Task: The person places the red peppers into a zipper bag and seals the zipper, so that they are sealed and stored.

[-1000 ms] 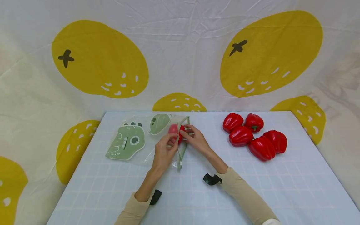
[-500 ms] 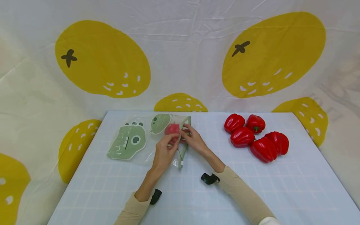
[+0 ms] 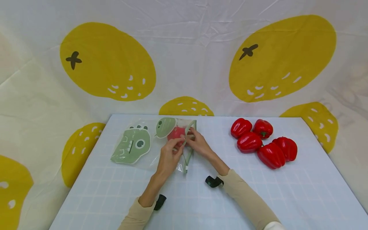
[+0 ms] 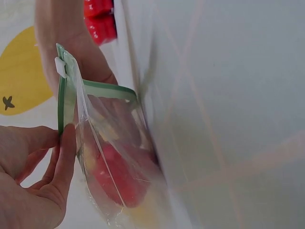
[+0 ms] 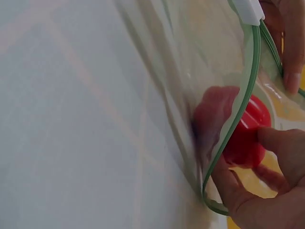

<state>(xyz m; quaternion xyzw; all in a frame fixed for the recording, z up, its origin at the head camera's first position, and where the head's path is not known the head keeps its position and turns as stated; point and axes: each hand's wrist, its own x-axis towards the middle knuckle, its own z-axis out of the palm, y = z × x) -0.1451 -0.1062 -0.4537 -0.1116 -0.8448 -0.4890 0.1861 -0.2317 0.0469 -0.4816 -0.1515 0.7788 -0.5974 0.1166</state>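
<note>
Left grip [image 3: 169, 156] pinching bag's gaping rim [image 5: 255, 57], right grip [image 3: 200, 144] curled round pepper [image 5: 243, 143], tabletop [image 3: 187, 207] nearside

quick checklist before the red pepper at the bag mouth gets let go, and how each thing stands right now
1. Mouth of the bag open: ok, the green rim gapes.
2. Left grip on the bag: ok, it pinches the rim.
3. White slider out of the way: ok, it sits at the rim's near end.
4. Red pepper wholly inside: cannot tell, part shows through the clear plastic, but the far side is hidden.
5. Right grip clear of the mouth: not ok, it is at the opening, its thumb on the pepper.
6. Five other peppers away from the bag: ok, they lie apart from it.
</note>
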